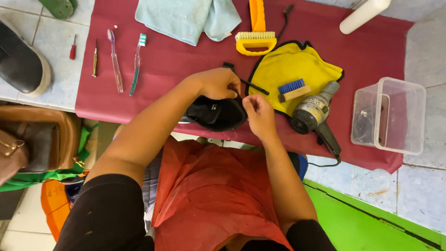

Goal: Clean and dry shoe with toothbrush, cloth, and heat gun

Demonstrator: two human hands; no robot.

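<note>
At the near edge of the dark red mat [186, 60], a black shoe [214, 114] is sitting toe toward the person, half over the mat's edge above a red apron [209, 195], and both hands are working at its opening. The left hand [217, 83] is coming in from the left, forearm stretched long across the lap, wrist bent down, fingers curled closed over the far rim of the shoe and pinning it; it also seems to be gripping a thin black brush [246, 82] whose handle is sticking out to the right, though where the fingers sit on it is hidden. The right hand [259, 114] is rising from the near right, elbow tucked, thumb and forefinger pinched narrow at the shoe's right rim; what they are pinching is too small to tell. Judging from this, doing the step well is calling for the left hand to be keeping the shoe steady on the mat so it isn't sliding off the edge, while the right is working in small pinches and not tugging the rim out of shape. Just right of the hands a yellow cloth [302, 62] is lying with a small blue brush [292, 89] on it and a grey hair dryer [313, 111] beside it; a clear plastic tub [390, 116] is standing far right. Farther off, a yellow scrub brush [255, 39], a light blue towel [186, 18] and two toothbrushes [125, 60] are lying on the mat.
</note>
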